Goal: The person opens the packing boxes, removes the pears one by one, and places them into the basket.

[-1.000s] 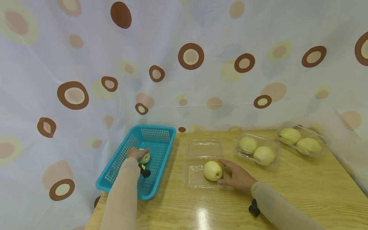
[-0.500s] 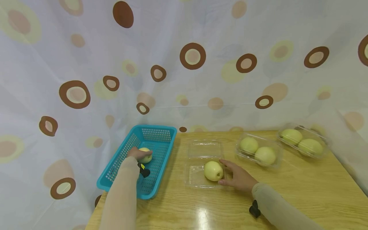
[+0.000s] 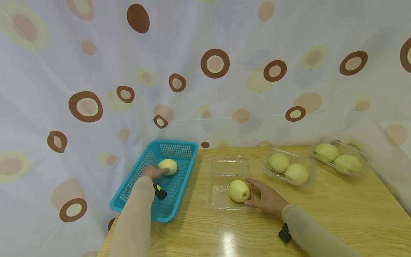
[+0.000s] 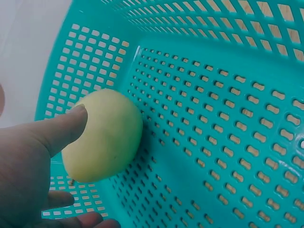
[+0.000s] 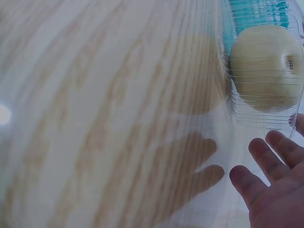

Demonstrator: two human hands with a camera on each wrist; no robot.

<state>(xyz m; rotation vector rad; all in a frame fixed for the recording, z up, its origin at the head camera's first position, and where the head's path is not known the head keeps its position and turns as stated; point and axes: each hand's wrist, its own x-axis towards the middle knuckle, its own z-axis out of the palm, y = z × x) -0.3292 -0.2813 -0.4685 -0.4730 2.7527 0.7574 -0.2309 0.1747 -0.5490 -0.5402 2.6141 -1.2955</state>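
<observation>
In the head view, my left hand (image 3: 152, 172) reaches into the blue plastic basket (image 3: 179, 192), beside a pale yellow melon (image 3: 168, 167). Up close, the thumb (image 4: 71, 124) lies against or just in front of that melon (image 4: 107, 137); the other fingers are spread below it, not curled round it. My right hand (image 3: 266, 198), fingers apart, is at the right edge of an open clear clamshell box (image 3: 219, 197). One melon (image 3: 239, 191) sits in the right half of its base. In the right wrist view, the fingertips (image 5: 242, 175) are near the box wall without curling round anything.
To the right on the wooden table (image 3: 257, 235) stand two clear boxes, a nearer one (image 3: 289, 167) and a farther one (image 3: 338, 157), each with two melons. A spotted curtain (image 3: 205, 96) hangs behind the table. The open box's lid (image 3: 228, 166) lies back toward the curtain.
The melon in the basket has shifted away from me and slightly right, out from under my left hand, and more of it shows. My right hand stays nearly still by the box.
</observation>
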